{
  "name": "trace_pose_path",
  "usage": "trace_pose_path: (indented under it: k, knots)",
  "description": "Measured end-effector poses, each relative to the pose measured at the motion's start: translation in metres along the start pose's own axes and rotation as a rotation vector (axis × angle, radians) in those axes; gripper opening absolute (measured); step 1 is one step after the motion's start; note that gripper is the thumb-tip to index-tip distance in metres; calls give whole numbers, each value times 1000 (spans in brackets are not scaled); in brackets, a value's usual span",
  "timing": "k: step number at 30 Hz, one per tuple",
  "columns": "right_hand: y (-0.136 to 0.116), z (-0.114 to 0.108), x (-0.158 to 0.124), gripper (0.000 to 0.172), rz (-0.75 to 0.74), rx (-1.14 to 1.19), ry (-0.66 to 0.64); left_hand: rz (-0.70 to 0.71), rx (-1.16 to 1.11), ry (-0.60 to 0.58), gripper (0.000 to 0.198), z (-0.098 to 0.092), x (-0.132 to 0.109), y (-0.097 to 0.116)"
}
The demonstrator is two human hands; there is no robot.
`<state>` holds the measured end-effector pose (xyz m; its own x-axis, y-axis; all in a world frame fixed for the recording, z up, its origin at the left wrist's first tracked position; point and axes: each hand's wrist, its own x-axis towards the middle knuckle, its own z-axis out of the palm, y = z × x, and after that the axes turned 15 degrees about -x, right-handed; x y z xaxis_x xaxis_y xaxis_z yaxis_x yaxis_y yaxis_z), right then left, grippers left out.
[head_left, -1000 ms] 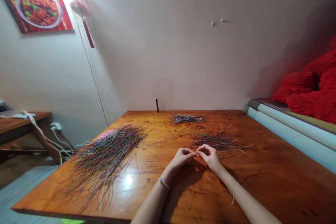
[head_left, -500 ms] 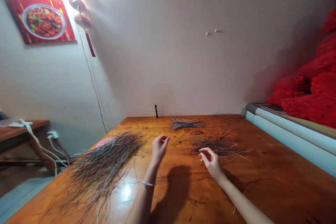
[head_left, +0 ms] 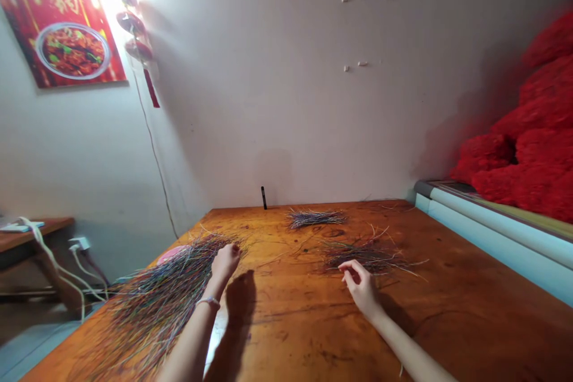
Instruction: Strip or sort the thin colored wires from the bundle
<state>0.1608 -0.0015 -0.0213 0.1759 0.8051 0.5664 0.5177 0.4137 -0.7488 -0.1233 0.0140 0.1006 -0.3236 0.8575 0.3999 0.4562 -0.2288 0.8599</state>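
Note:
My left hand [head_left: 225, 262], with a bracelet at the wrist, is over the right edge of a large pile of thin multicoloured wires [head_left: 165, 298]. Its fingers are closed, and what they hold, if anything, is too small to see. Beside the front of a smaller, loose pile of dark and reddish wires [head_left: 367, 255] is my right hand [head_left: 358, 283]. Thumb and fingertips are pinched together there, with any held strand too fine to make out. A neater bundle of greyish wires [head_left: 316, 218] lies farther back on the wooden table [head_left: 286, 334].
A black marker [head_left: 264, 197] stands upright at the table's back edge by the wall. Long pale rolls [head_left: 492, 221] run along the right side, with red fluffy material [head_left: 537, 131] heaped above. A pink object [head_left: 172, 255] lies partly under the large pile.
My left hand has moved left, from the middle of the table to the large pile. My right hand has stayed nearly in place. The view has shifted slightly.

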Motion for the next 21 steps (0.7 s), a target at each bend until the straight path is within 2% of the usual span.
trace_pose_path:
  k: [5, 6, 8, 9, 11, 14, 17, 19, 21]
  knots:
    - [-1, 0, 0, 20, -6, 5, 10, 26, 6, -196, 23, 30, -17, -17]
    - [-1, 0, 0, 20, -4, 5, 12, 41, 3, -270, 23, 39, -20, -19]
    - [-2, -1, 0, 20, 3, 3, 19, 139, -8, -553, 19, 58, -25, -20]
    - [-2, -1, 0, 20, 8, 3, 27, 201, -5, -636, 15, 69, -28, -19]
    - [-2, -1, 1, 20, 20, 5, 47, 317, 11, -732, 13, 91, -35, -14]
    - [1, 0, 2, 20, 44, 21, 101, 418, 55, -816, 18, 126, -49, -9]
    - [8, 1, 5, 21, 68, 43, 193, 391, 118, -874, 21, 154, -62, -15]
    - [13, 2, 7, 20, 88, 63, 238, 382, 150, -885, 19, 165, -68, -22]
    - [15, 3, 9, 21, 112, 75, 261, 351, 168, -857, 14, 167, -71, -24]
